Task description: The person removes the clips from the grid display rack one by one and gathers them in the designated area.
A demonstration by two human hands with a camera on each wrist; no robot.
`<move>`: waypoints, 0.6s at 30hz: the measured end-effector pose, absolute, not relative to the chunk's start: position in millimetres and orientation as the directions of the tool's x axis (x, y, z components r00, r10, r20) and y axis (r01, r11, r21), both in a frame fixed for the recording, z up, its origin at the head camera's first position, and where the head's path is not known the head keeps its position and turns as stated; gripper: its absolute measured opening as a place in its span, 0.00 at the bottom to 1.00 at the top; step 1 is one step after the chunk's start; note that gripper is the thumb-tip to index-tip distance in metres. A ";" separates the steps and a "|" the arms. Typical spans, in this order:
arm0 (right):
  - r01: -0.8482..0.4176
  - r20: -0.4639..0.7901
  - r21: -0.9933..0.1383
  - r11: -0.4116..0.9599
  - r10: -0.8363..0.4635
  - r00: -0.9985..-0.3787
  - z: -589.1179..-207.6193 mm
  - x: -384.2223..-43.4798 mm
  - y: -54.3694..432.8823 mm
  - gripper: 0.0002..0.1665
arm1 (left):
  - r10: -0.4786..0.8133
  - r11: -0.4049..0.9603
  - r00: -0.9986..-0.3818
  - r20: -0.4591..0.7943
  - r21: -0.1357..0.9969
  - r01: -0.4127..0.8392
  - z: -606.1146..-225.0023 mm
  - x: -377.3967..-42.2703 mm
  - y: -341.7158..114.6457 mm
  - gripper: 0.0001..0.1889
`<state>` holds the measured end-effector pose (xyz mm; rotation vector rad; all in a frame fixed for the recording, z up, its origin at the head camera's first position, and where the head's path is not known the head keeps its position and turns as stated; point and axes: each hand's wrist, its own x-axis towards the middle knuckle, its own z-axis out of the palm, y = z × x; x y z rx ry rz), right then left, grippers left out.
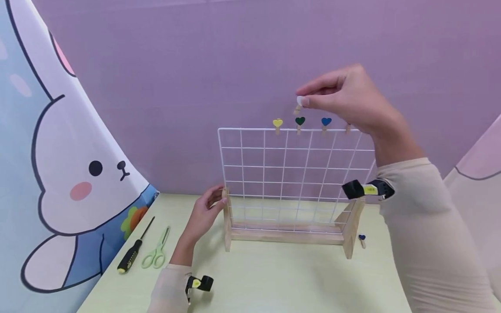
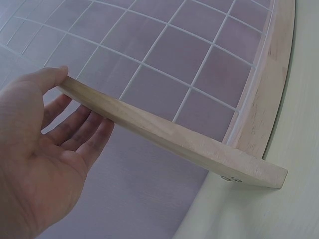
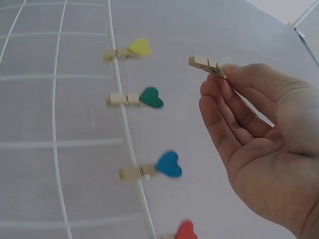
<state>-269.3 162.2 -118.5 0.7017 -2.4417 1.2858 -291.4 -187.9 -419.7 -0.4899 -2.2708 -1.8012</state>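
My right hand [image 1: 352, 98] pinches a small wooden clothespin [image 3: 204, 63] with a white heart, held above the top wire of a white wire grid [image 1: 264, 166]. Along that top wire are clipped a yellow-heart clothespin [image 3: 122, 54], a green-heart one [image 3: 124, 99], a blue-heart one [image 3: 139, 172] and a red-heart one [image 3: 186, 230]. The grid stands upright in a wooden base [image 1: 287, 236]. At its left side my left hand [image 1: 205, 213] grips the upper end of the wooden side support [image 2: 164, 130], thumb on one side and fingers on the other.
On the table to the left lie a black and yellow screwdriver [image 1: 131, 256] and light green scissors [image 1: 157, 252]. Right of the base lies another clothespin with a dark blue heart [image 1: 362, 240]. A purple cloth backdrop [image 1: 176, 87] hangs behind the grid.
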 end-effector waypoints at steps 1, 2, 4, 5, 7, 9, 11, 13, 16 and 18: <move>-0.546 0.470 -0.683 0.486 -0.280 -0.837 -119.5 -267.3 165.5 0.14 | 0.131 0.201 -0.925 0.357 0.904 0.378 -419.7 -291.5 -188.0 0.25; -0.548 0.474 -0.676 0.493 -0.279 -0.835 -120.5 -265.3 168.8 0.13 | 0.129 0.200 -0.925 0.358 0.904 0.378 -419.7 -291.6 -188.1 0.25; -0.547 0.475 -0.673 0.499 -0.276 -0.836 -123.0 -261.3 175.2 0.13 | 0.127 0.199 -0.925 0.359 0.904 0.378 -419.6 -291.8 -188.4 0.25; -0.547 0.477 -0.669 0.503 -0.274 -0.835 -124.8 -259.5 178.6 0.13 | 0.126 0.199 -0.925 0.359 0.904 0.378 -419.7 -291.9 -188.6 0.25; -0.546 0.482 -0.664 0.510 -0.267 -0.835 -128.7 -255.5 185.7 0.12 | 0.125 0.200 -0.926 0.357 0.905 0.376 -419.6 -292.0 -188.9 0.25; -0.544 0.487 -0.665 0.511 -0.256 -0.835 -133.6 -253.0 193.2 0.12 | 0.124 0.205 -0.927 0.355 0.905 0.374 -419.4 -292.0 -189.1 0.25; -0.539 0.490 -0.662 0.521 -0.244 -0.837 -139.0 -250.4 201.7 0.13 | 0.123 0.209 -0.928 0.351 0.905 0.369 -419.2 -291.8 -189.4 0.25; -0.528 0.486 -0.666 0.527 -0.231 -0.843 -144.4 -247.7 210.6 0.14 | 0.123 0.211 -0.930 0.347 0.906 0.366 -419.0 -291.6 -189.6 0.25; -0.510 0.481 -0.672 0.537 -0.208 -0.852 -153.0 -243.1 224.5 0.16 | 0.124 0.214 -0.932 0.341 0.908 0.361 -418.4 -291.0 -189.7 0.25; -0.502 0.481 -0.676 0.540 -0.193 -0.855 -158.4 -240.1 232.9 0.16 | 0.123 0.214 -0.933 0.338 0.909 0.357 -417.6 -290.3 -189.9 0.25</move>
